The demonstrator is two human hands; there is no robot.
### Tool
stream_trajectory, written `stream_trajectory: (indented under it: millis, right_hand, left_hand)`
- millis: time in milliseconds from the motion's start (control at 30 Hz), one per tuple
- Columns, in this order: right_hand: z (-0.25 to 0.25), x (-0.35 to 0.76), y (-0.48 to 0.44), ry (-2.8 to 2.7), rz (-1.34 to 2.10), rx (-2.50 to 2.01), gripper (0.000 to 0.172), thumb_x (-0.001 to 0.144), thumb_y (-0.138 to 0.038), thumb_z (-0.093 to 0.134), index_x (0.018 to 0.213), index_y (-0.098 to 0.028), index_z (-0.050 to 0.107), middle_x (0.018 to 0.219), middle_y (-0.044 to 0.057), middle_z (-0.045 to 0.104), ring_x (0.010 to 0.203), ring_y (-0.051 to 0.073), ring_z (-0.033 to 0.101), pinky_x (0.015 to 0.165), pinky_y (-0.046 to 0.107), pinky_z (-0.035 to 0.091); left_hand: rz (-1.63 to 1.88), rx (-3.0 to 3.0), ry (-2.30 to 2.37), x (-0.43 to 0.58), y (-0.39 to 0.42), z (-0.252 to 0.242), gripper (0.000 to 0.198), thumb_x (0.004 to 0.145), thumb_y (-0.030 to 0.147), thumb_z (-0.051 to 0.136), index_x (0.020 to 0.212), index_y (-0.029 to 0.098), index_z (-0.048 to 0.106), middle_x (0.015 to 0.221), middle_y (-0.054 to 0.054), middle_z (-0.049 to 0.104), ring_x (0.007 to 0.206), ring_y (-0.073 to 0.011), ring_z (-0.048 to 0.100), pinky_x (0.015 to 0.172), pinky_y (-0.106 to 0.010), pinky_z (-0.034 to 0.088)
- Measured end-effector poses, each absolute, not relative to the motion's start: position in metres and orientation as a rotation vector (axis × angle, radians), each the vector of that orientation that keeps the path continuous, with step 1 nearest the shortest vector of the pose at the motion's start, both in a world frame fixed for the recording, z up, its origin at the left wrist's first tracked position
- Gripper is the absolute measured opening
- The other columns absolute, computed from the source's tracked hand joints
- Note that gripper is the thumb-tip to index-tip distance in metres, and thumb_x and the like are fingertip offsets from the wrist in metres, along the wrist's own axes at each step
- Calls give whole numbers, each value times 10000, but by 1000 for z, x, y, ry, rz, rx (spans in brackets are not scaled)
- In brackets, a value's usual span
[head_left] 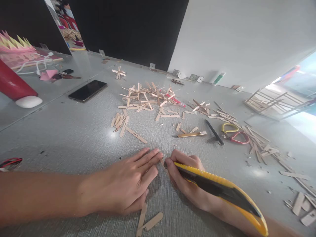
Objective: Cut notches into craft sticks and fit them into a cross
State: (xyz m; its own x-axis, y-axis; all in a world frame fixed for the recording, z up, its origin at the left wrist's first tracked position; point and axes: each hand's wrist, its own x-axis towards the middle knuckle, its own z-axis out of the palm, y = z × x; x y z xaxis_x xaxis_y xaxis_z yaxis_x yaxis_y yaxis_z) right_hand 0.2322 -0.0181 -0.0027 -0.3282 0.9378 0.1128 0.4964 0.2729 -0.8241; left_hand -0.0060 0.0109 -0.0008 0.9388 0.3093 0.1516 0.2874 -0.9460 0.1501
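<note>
My right hand (186, 176) is closed around a yellow and black utility knife (214, 181). Its blade end meets a small piece of wooden craft stick (162, 161) on the grey table. The fingertips of my left hand (133, 181) press that piece down from the other side, and most of it is hidden under them. Just below my left hand lie two more craft-stick pieces (154, 221), one partly covered by the hand. Beyond both hands, a group of cut sticks (119, 121) lies loose beside a longer stick (136, 135).
A heap of joined sticks (150, 95) spreads across the table's middle. To the right are a black pen-like tool (214, 131), scissors (239, 137) and scattered sticks (263, 148). A phone (88, 90) and a red cylinder (16, 82) are at left. Dark panel (130, 29) stands behind.
</note>
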Motion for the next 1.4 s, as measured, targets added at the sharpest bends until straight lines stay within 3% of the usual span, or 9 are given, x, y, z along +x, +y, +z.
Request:
stream_trajectory:
  millis: [167,500,833,1400]
  right_hand:
    - [1,231,-18,-1986,973,-1246,338,1006,-251,551,750,-270,332,537,-102,339,405,97,351,422,281,278]
    - [0,235,-16,-2039,948,-1244,356,1052,-315,459,711,-263,370,481,-79,457,387,108,421,449,300,307]
    - [1,233,-18,-1908,1004,-1350,413,1050,-474,451,710,-257,366,513,-71,471,441,108,446,459,266,354]
    - [4,231,-15,-1932,987,-1400,388,1048,-468,454,724,-256,422,534,-54,526,471,122,481,502,287,391]
  left_hand:
    - [195,2981,527,-2,9,-1,507,998,273,492,1396,-39,520,1588,-283,410,1533,-372,289,1287,-495,218]
    - [142,2988,553,1,9,2,486,1018,270,438,1394,-26,522,1577,-274,432,1527,-406,286,1284,-566,162]
    - [145,2989,511,-1,10,4,455,1015,254,439,1374,-8,534,1568,-296,427,1539,-388,255,1281,-542,198]
    - [161,2955,522,0,8,2,458,1006,244,456,1393,8,518,1584,-299,398,1546,-366,237,1271,-537,237]
